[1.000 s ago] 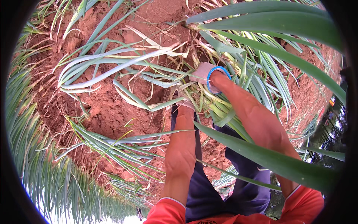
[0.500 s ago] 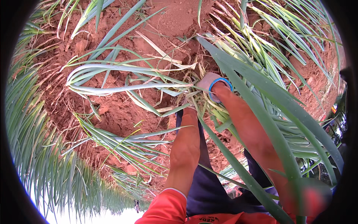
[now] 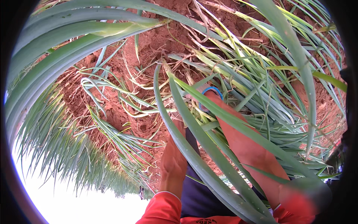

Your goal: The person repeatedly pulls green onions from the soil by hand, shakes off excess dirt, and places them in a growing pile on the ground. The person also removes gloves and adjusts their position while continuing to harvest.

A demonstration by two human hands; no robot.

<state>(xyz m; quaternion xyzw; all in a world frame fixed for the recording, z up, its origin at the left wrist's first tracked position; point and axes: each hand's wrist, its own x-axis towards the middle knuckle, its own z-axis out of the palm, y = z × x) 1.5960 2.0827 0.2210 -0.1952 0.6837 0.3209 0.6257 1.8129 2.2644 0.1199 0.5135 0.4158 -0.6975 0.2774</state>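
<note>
Long green onions cross in front of both hands. My right hand (image 3: 203, 89), in a pale glove with a blue cuff (image 3: 220, 92), is closed around a clump of green onions (image 3: 198, 112) low over the soil. Leaves cover most of its fingers. Close on its left, my left hand (image 3: 178, 117) reaches down to the same clump; its fingers are hidden behind stalks and leaves. Broad leaves (image 3: 201, 140) run from near the hands toward my body. Yellowed, bent leaves (image 3: 140, 108) spread leftward from the clump.
Pulled green onions (image 3: 242, 80) lie in a heap to the right, with roots facing the far side. More lie at the lower left (image 3: 115, 138). Standing green onions (image 3: 63, 145) line the left. Large leaves (image 3: 85, 30) cut across the upper left. Reddish soil (image 3: 149, 43) shows between.
The view has shifted, and large leaves now fill the upper left. Both hands appear slightly farther left. The bent leaves beside them have sagged and shortened in view.
</note>
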